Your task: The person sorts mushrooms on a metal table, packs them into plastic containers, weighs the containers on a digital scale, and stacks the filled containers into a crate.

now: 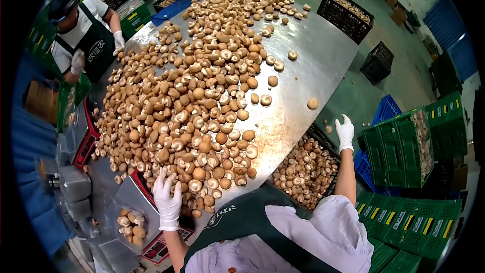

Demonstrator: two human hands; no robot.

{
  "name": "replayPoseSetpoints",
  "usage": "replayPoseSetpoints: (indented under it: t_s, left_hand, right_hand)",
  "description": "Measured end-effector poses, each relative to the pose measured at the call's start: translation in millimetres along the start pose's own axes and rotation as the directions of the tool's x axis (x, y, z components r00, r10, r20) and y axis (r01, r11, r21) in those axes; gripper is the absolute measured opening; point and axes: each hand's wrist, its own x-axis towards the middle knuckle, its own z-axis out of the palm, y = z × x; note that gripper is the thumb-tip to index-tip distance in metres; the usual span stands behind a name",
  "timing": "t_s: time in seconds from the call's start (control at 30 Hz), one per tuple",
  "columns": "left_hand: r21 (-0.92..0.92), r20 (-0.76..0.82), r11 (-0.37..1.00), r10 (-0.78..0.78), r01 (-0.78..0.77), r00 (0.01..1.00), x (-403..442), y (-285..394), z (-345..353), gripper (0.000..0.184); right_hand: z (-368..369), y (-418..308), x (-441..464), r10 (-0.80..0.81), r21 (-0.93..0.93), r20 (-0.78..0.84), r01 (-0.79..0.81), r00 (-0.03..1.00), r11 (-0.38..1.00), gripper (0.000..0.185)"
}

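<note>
A large heap of shiitake mushrooms (202,116) covers much of the metal table (303,65). My left hand (167,199), in a white glove, is at the near edge of the heap with its fingers spread, and I see nothing held in it. Just beside it, a clear plastic tray (130,226) holding several mushrooms rests on a red-edged scale (156,248). My right hand (345,132), also gloved, is stretched out past the table's right side, fingers apart and holding nothing. Below that arm, a black crate (334,177) full of mushrooms stands against the table.
Across the table on the left stands a co-worker (86,35) with gloved hands, near another red scale (87,141). Clear trays (76,184) are stacked at left. Green crates (389,154) rise at right. Black crates (378,63) stand on the floor beyond.
</note>
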Motion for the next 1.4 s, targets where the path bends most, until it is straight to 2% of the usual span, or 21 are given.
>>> replayPoseSetpoints:
  t_s: [0.07,0.13,0.2,0.3,0.33,0.43,0.5,0.57,0.63,0.7,0.8,0.87,0.9,0.93,1.0,1.1,1.23,1.27,1.33,1.37,1.4]
  left_hand:
    - [-0.031,0.025,0.999,-0.028,0.028,0.999,-2.9,-1.0,5.3,0.027]
    - [-0.021,0.02,0.999,-0.032,0.032,0.999,-4.9,-0.2,8.2,0.026]
    - [-0.008,0.037,1.0,-0.023,0.023,0.999,-4.9,1.0,9.4,0.026]
    - [-0.047,0.058,0.997,-0.066,0.069,0.996,-8.0,1.0,13.0,0.025]
    - [-0.051,0.072,0.996,-0.075,0.079,0.995,-8.6,1.4,14.0,0.025]
    - [-0.069,0.081,0.993,-0.094,0.099,0.992,-12.6,1.6,17.3,0.025]
    - [-0.075,0.083,0.992,-0.095,0.101,0.992,-12.8,3.2,17.4,0.025]
    - [-0.054,0.064,0.994,-0.086,0.09,0.994,-13.0,5.7,18.4,0.022]
    - [-0.059,0.068,0.995,-0.082,0.086,0.994,-13.9,3.8,23.0,0.022]
    - [-0.076,0.078,0.994,-0.077,0.083,0.994,-12.7,6.3,24.0,0.022]
    - [-0.093,0.068,0.993,-0.069,0.075,0.995,-13.2,4.0,28.9,0.023]
    - [-0.126,0.035,0.989,-0.074,0.078,0.997,-16.0,0.6,31.1,0.022]
    - [-0.126,0.03,0.988,-0.087,0.09,0.996,-16.9,-1.1,32.0,0.022]
    - [-0.15,0.025,0.984,-0.094,0.097,0.995,-17.6,-2.7,32.6,0.022]
    - [-0.17,0.022,0.98,-0.106,0.108,0.994,-17.6,-5.9,31.7,0.021]
    - [-0.177,0.016,0.977,-0.116,0.117,0.993,-14.3,-5.1,30.7,0.02]
    - [-0.192,0.044,0.974,-0.117,0.123,0.992,-7.2,-2.6,31.2,0.018]
    - [-0.19,0.046,0.975,-0.109,0.115,0.993,-6.6,-2.4,31.5,0.018]
    - [-0.194,0.058,0.973,-0.115,0.124,0.992,-6.6,-4.2,33.9,0.019]
    - [-0.171,0.051,0.98,-0.097,0.104,0.994,-6.6,-5.4,34.9,0.021]
    - [-0.148,0.044,0.985,-0.079,0.085,0.996,-6.7,-6.3,35.8,0.023]
  right_hand:
    - [-5.5,-24.5,12.1,0.098,0.224,0.164,-0.133,0.982,0.966,0.043]
    - [7.5,-47.4,24.7,0.017,0.402,0.138,-0.072,0.99,0.913,0.046]
    - [10.9,-81.9,32.1,-0.012,0.452,0.218,-0.09,0.976,0.887,0.052]
    - [18.1,-123.9,32.8,-0.219,0.272,0.152,0.173,0.964,0.947,0.053]
    - [30.7,-126.7,33.3,-0.31,0.121,0.083,0.299,0.947,0.946,0.047]
    - [69.4,-135.1,50.4,-0.281,0.119,0.11,0.268,0.953,0.956,0.042]
    - [85.2,-152.4,58.6,-0.055,0.511,0.208,-0.061,0.977,0.857,0.039]
    - [97.3,-177.1,70.1,-0.149,0.58,0.227,-0.011,0.962,0.815,0.041]
    - [77.7,-221.1,64.7,-0.322,0.542,0.217,0.16,0.921,0.825,0.047]
    - [57.8,-253.7,58.9,-0.476,0.332,0.237,0.39,0.847,0.859,0.058]
    - [66.3,-271.7,60.1,-0.375,0.357,0.303,0.26,0.876,0.897,0.041]
    - [63.9,-276.0,54.6,-0.264,0.801,0.406,-0.202,0.875,0.564,0.026]
    - [75.4,-269.1,63.3,-0.332,0.849,0.513,-0.412,0.792,0.331,0.025]
    - [86.7,-261.1,71.6,-0.424,0.788,0.584,-0.61,0.693,0.089,0.025]
    - [73.0,-269.8,65.2,-0.361,0.58,0.703,-0.787,0.613,-0.208,0.032]
    - [34.8,-277.1,62.3,-0.411,0.444,0.723,-0.829,0.555,-0.339,0.035]
    - [50.7,-283.3,75.5,-0.459,0.649,0.626,-0.748,0.63,-0.14,0.034]
    - [92.4,-277.5,94.7,-0.576,0.74,0.535,-0.672,0.618,-0.034,0.037]
    - [80.0,-306.4,89.5,-0.489,0.869,0.47,-0.482,0.735,0.111,0.035]
    - [101.9,-315.4,99.5,-0.48,0.949,0.306,-0.225,0.822,0.22,0.032]
    - [67.9,-330.6,95.3,-0.391,0.862,0.454,-0.284,0.801,0.42,0.027]
